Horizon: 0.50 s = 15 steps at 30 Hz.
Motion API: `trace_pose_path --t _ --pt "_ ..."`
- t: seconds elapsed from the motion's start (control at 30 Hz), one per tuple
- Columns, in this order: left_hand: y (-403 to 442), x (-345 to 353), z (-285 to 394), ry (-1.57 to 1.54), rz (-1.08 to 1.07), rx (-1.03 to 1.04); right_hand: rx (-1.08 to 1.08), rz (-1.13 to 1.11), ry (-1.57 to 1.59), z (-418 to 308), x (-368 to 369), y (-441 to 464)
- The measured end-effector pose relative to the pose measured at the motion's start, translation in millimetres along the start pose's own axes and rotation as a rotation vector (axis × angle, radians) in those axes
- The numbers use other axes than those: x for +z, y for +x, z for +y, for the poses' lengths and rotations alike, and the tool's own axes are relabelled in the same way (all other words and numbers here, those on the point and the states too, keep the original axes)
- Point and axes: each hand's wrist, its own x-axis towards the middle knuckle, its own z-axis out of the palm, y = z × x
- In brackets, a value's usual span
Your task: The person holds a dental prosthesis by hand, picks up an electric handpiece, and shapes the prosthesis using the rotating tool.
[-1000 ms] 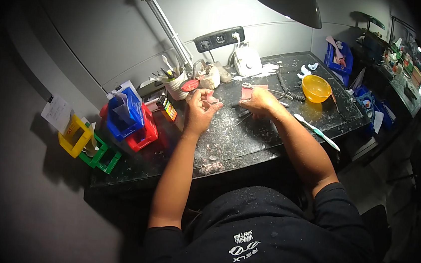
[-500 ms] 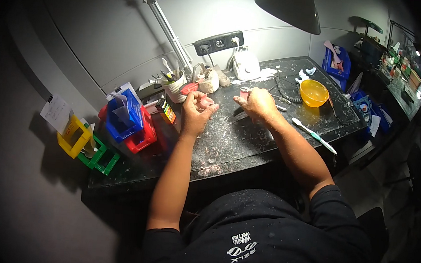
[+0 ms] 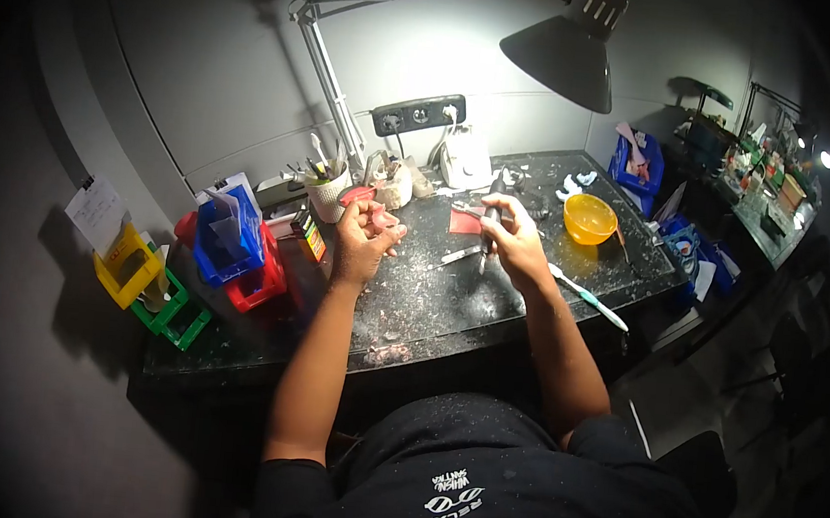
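My left hand pinches a small curved pink denture plate between thumb and fingers, above the left part of the black bench. My right hand is closed around a dark, slim rotary handpiece held roughly upright. Its narrow lower end points down at the bench top, apart from the denture plate. Beside the right fingers lies a reddish square sheet. A thin metal tool rests below that sheet. Just behind my left hand is a red object whose kind I cannot make out.
An orange bowl and a white-and-green toothbrush are on the right. Behind stand a tool cup, a plaster-coated pot and a white box. Blue and red bins flank the left. A lamp hangs above.
My right hand has lifted and turned, and the dark handpiece now shows upright in its grip. The reddish sheet is more exposed. My left hand keeps the denture plate. The camera view has shifted.
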Motion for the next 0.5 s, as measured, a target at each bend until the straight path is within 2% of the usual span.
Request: trace_pose_path --t 0.1,0.2,0.27,0.37,0.4,0.47,0.5 --pt "-2.5 -1.5 5.7 -0.008 0.011 0.044 0.13 -0.045 0.232 2.6 -0.4 -27.2" --pt "-2.9 -1.2 14.6 -0.022 -0.004 0.13 0.207 -0.2 0.352 11.2 -6.4 -46.2" --pt "-4.1 0.6 19.8 -0.124 -0.028 0.137 0.248 -0.245 0.465 19.2 -8.0 -48.1" --pt "-10.9 5.6 38.9 -0.044 0.029 0.103 0.242 -0.311 0.464 5.2 -6.2 -49.0" --pt "-15.7 6.5 49.2 -0.011 -0.007 0.121 0.326 -0.297 0.556 -7.6 -4.1 -49.1" --pt "-31.3 11.7 65.3 -0.004 -0.048 0.133 0.3 -0.371 0.702 5.0 -2.9 -49.6" --pt "-38.5 9.6 65.7 0.029 -0.053 0.064 0.308 -0.4 0.716 6.2 -2.5 -53.1"
